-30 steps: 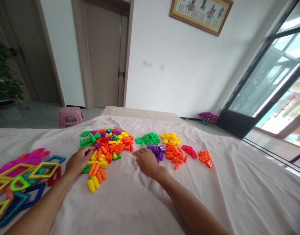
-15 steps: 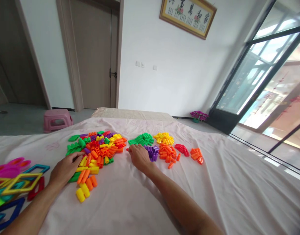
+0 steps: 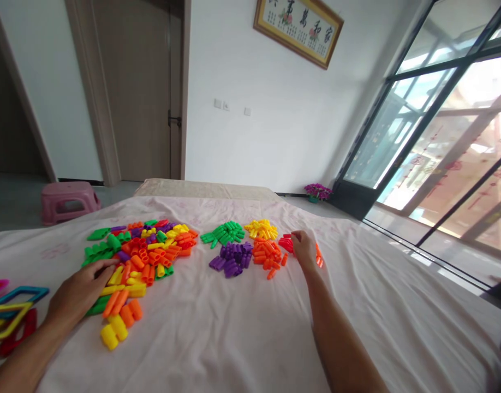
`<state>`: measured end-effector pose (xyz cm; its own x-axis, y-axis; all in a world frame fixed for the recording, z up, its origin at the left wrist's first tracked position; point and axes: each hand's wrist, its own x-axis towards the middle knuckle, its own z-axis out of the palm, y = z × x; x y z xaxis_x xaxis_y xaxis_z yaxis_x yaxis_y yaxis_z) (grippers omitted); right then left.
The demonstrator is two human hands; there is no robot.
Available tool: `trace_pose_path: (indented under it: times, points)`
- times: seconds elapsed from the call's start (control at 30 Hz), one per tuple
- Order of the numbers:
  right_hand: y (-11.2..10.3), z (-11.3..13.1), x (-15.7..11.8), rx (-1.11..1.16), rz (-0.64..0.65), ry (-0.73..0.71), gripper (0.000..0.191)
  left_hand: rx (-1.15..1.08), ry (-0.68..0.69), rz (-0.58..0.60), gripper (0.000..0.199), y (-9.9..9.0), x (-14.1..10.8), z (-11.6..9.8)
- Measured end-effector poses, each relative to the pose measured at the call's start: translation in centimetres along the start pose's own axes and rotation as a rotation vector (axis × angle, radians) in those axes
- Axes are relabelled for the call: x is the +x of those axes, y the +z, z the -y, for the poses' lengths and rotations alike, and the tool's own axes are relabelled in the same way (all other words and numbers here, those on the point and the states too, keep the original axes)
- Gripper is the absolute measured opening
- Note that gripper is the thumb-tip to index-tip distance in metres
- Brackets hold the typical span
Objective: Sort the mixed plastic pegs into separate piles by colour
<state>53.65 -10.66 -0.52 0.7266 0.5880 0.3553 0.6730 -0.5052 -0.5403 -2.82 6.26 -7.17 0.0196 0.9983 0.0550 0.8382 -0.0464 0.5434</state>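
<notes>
My left hand [image 3: 81, 286] rests at the near left edge of a mixed pile of toy building tubes [image 3: 142, 254]. Its fingers are loosely bent and apart on the pieces, with some fingertips hidden. Over a small group of red toy tubes [image 3: 286, 244], my right hand [image 3: 304, 248] pinches a red tube at its fingertips, partly hidden by the fingers. Left of this hand are sorted heaps of orange tubes [image 3: 267, 254], yellow tubes [image 3: 261, 229], purple tubes [image 3: 232, 258] and green tubes [image 3: 224, 233]. More orange tubes [image 3: 318, 255] show just behind my right wrist.
Flat coloured frame shapes [image 3: 13, 311] lie at the left edge of the cloth-covered table [image 3: 218, 338]. Beyond it stand a pink stool [image 3: 70, 203], a closed door [image 3: 131, 93] and a pot of purple flowers [image 3: 317, 191]. Glass doors [image 3: 418, 125] are on the right.
My right hand has moved right with a red tube, from beside the purple heap to the red group. The purple heap is now uncovered. My left hand stays at the mixed pile; the view has turned right.
</notes>
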Motion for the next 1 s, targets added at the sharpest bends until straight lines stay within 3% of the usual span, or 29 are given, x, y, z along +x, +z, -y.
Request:
trace_pose_path:
  times: [0.13, 0.33, 0.7, 0.87, 1.0]
  points:
    - [-0.5, -2.3, 0.2, -0.096, 0.101, 0.065, 0.030, -0.016, -0.009, 0.024, 0.051, 0.1, 0.1, 0.1]
    - [0.3, -2.9, 0.0, -0.233, 0.162, 0.053, 0.031, -0.011, -0.004, 0.013, 0.051, 0.3, 0.3, 0.5]
    - [1.1, -2.8, -0.3, -0.221, 0.085, 0.049, 0.038, -0.012, -0.002, 0.023, 0.053, 0.5, 0.6, 1.0]
    - [1.0, -0.5, -0.4, -0.075, -0.004, -0.080, 0.036, -0.033, 0.011, 0.004, 0.050, 0.1, -0.2, 0.1]
    - [1.6, 4.3, -2.3, 0.116, -0.012, -0.306, 0.029, -0.039, 0.011, -0.031, 0.044, -0.2, -0.8, -0.8]
